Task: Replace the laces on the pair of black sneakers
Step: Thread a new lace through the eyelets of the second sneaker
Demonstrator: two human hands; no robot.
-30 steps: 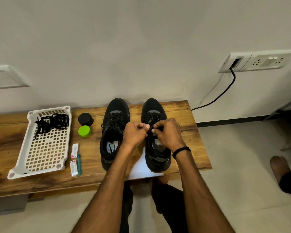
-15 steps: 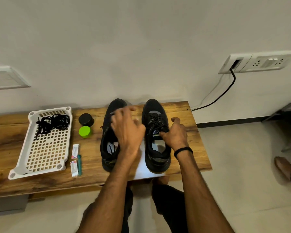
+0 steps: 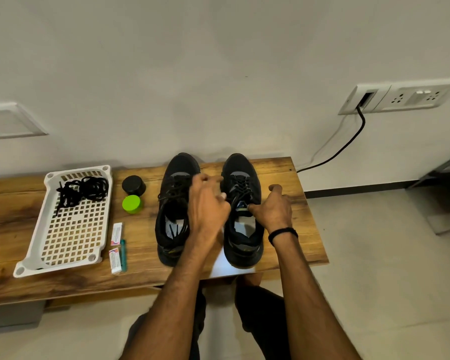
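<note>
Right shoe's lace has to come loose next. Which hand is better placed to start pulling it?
Probably the left hand: its fingers sit at the laces of the right shoe. The right hand rests on the shoe's collar and outer side, seemingly steadying it, so it suits bracing.

sneakers [image 3: 177,203]: 2 | tray [image 3: 37,245]: 1 | jars [image 3: 133,185]: 2 | packets [image 3: 117,233]: 2, maybe more | hands [image 3: 208,206]: 2

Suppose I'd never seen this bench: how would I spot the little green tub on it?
Start at the wooden bench against the wall and find the white slotted tray toward its left. Between that tray and the left black sneaker sit two small round tubs. The green tub is the nearer one, bright lime beside its black twin.
</note>
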